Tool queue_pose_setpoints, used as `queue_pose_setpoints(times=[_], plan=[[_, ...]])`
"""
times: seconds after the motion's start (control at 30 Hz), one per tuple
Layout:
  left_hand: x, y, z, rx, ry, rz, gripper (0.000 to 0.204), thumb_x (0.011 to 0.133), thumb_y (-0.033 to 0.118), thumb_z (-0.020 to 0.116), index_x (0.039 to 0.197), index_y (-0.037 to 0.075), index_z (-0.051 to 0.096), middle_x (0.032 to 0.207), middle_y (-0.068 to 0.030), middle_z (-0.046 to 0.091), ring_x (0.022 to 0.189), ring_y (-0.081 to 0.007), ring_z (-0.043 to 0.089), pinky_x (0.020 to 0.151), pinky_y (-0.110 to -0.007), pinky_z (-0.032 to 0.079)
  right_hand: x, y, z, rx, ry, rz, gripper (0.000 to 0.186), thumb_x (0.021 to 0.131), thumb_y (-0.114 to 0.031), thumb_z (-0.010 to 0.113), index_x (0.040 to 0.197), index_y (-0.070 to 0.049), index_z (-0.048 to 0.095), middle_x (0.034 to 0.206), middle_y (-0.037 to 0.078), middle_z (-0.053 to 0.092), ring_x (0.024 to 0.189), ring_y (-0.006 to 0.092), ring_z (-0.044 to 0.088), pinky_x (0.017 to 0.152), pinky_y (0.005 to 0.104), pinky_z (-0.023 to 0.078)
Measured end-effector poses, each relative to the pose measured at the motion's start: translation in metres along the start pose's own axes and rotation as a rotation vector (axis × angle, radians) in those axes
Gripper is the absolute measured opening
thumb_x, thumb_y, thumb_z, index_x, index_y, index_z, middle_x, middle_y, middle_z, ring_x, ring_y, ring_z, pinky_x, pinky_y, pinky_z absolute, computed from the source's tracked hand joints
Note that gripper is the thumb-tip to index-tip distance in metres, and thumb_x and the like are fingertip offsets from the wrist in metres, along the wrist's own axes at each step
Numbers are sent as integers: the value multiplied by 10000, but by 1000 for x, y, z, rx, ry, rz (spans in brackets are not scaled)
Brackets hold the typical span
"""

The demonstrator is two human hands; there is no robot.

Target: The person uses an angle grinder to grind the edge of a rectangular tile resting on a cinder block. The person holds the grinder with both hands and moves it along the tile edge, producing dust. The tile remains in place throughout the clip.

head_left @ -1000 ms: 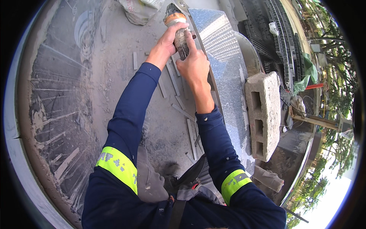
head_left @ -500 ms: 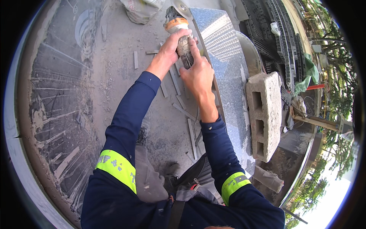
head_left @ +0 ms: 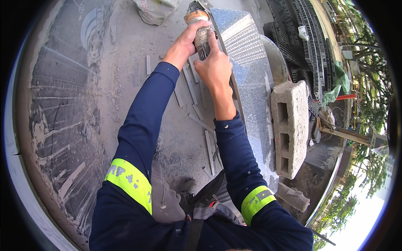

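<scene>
Fingers (head_left: 213, 41) of left hand (head_left: 186, 40) and right hand (head_left: 216, 69) clamp the grinder (head_left: 202, 38), now farther forward.

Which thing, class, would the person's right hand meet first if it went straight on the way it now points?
Probably the left hand, at its thumb, which lies across the angle grinder just ahead of the right hand, though depth is hard to judge from this single view.
</scene>
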State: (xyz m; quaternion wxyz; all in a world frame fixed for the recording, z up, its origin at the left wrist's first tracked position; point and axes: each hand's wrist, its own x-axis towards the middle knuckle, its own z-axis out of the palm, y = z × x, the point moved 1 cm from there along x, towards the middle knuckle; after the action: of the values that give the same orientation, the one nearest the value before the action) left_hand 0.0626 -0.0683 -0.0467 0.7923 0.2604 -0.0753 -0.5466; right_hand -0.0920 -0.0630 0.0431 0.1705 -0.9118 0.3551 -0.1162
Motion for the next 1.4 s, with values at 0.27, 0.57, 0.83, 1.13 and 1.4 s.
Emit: queue_pose_setpoints(times=[0.27, 0.57, 0.83, 1.13, 1.4], plan=[[-56, -27, 26, -10, 45, 45, 387, 906, 286, 766, 1167, 62, 588, 1021, -142, 729, 934, -255, 745, 787, -399, 636, -49, 17, -10, 35, 27, -30, 930, 724, -132, 773, 1601, -213, 473, 990, 255, 751, 933, 443, 748, 868, 501, 595], [-55, -31, 24, 4, 37, 56, 396, 899, 309, 774, 1167, 80, 595, 1027, -144, 723, 965, -270, 739, 836, -406, 625, -51, 19, -17, 54, 9, -40, 930, 717, -132, 760, 1600, -200, 475, 1006, 264, 743, 975, 448, 739, 893, 504, 583], [-19, -12, 8, 5, 40, 42, 384, 884, 284, 791, 1154, 79, 610, 985, -130, 729, 909, -255, 743, 810, -397, 632, -18, 9, -6, 51, 17, -44, 937, 705, -93, 726, 1599, -181, 462, 952, 291, 737, 910, 481, 740, 852, 546, 596], [-11, -6, 8, -1, 33, 13, 400, 878, 253, 807, 1167, 68, 601, 964, -118, 735, 852, -233, 745, 781, -388, 639, -11, 7, -4, 37, 7, -7, 946, 711, -115, 723, 1612, -198, 448, 990, 286, 754, 948, 477, 743, 884, 527, 590], [-62, -32, 27, -72, 51, 28, 344, 862, 212, 802, 1110, 86, 600, 934, -63, 712, 847, -199, 733, 796, -385, 627, -59, 16, -18, 65, -21, -2, 954, 720, -130, 747, 1621, -212, 445, 1015, 259, 750, 969, 435, 744, 887, 492, 587]])
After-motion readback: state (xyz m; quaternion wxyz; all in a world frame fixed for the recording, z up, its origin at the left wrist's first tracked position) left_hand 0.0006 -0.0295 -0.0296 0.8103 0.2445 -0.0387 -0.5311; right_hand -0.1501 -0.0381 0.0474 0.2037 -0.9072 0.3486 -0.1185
